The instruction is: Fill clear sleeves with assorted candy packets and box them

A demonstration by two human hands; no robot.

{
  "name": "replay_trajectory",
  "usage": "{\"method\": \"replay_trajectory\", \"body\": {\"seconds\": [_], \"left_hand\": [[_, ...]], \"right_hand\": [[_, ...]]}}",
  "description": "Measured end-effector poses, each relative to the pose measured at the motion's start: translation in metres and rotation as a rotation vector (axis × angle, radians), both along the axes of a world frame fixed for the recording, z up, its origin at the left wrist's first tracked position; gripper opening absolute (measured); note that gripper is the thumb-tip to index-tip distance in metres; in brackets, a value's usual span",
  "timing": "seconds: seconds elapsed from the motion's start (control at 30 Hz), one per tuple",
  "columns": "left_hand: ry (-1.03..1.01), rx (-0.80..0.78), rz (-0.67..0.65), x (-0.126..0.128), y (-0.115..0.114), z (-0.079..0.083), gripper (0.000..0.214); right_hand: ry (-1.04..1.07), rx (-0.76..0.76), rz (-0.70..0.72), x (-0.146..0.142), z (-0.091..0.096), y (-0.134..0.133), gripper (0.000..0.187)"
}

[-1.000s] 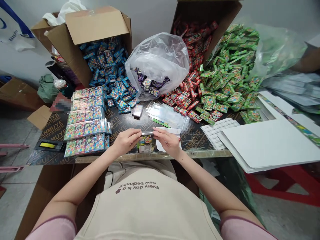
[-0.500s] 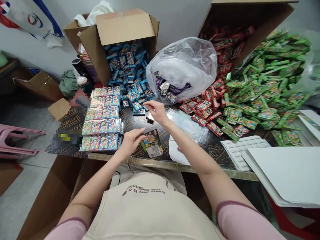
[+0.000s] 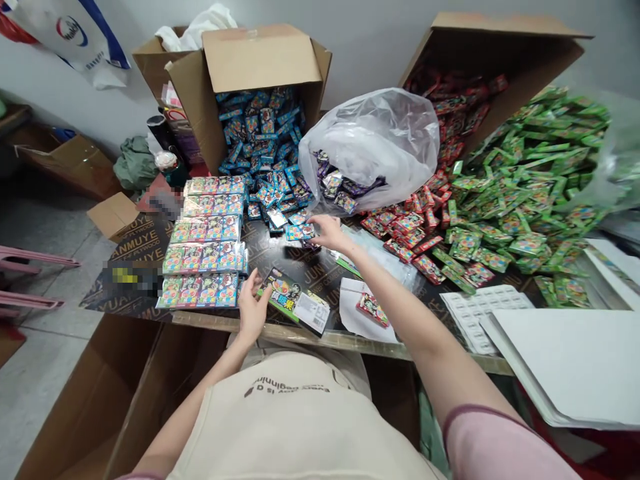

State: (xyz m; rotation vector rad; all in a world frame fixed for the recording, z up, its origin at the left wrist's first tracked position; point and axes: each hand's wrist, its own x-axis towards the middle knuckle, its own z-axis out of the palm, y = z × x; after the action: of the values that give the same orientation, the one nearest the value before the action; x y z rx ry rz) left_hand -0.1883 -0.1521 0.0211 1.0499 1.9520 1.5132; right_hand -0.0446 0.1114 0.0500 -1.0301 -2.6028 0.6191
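My right hand (image 3: pixel 331 235) pinches the end of a small blue candy box (image 3: pixel 300 232) above the table, at the front of the blue heap. A dark object under that box is too shadowed to make out. Nearer the table edge lies a flat black printed packet (image 3: pixel 296 301) with a white label. My left hand (image 3: pixel 254 305) is at its left end, fingers apart, the thumb by the packet's edge. Left of this hand stand rows of wrapped multicoloured boxes (image 3: pixel 203 260). A red box (image 3: pixel 373 309) rests on white paper (image 3: pixel 350 300) beneath my right forearm.
Behind are a carton of blue boxes (image 3: pixel 265 60), a clear bag with purple packets (image 3: pixel 370 143) and a tipped carton (image 3: pixel 505 33) spilling red boxes. A green heap (image 3: pixel 530 167) fills the right. Clear plastic sleeves (image 3: pixel 387 257), a sticker sheet (image 3: pixel 487 313) and white boards (image 3: pixel 565 360) lie nearer.
My right hand has come back from the blue heap with a blue box. My left hand has shifted down and left to the end of the black packet, which now shows more fully.
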Motion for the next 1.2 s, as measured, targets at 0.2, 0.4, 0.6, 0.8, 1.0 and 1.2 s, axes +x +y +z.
{"method": "replay_trajectory", "body": {"seconds": [0.2,0.4,0.6,0.8,1.0,1.2], "left_hand": [[-0.049,-0.03,-0.202,0.01,0.019,0.023,0.065],[-0.754,-0.181,-0.392,0.028,0.055,0.048,0.059],[-0.672,-0.141,-0.45,0.047,0.055,0.042,0.063],[0.365,-0.215,-1.07,0.025,0.047,0.022,0.087],[0.762,-0.259,-1.042,0.026,0.067,-0.01,0.097],[0.682,-0.131,-0.902,0.022,0.078,-0.013,0.113]], "right_hand": [[0.283,-0.304,0.286,0.056,0.047,-0.047,0.047],[0.302,-0.184,0.351,0.074,0.052,-0.106,0.069],[0.355,0.116,-0.051,0.08,0.024,-0.146,0.084],[0.363,0.234,-0.406,0.119,0.002,-0.144,0.07],[0.196,0.256,-0.311,0.132,-0.013,-0.143,0.074],[0.096,0.257,-0.23,0.129,-0.021,-0.143,0.075]]}}
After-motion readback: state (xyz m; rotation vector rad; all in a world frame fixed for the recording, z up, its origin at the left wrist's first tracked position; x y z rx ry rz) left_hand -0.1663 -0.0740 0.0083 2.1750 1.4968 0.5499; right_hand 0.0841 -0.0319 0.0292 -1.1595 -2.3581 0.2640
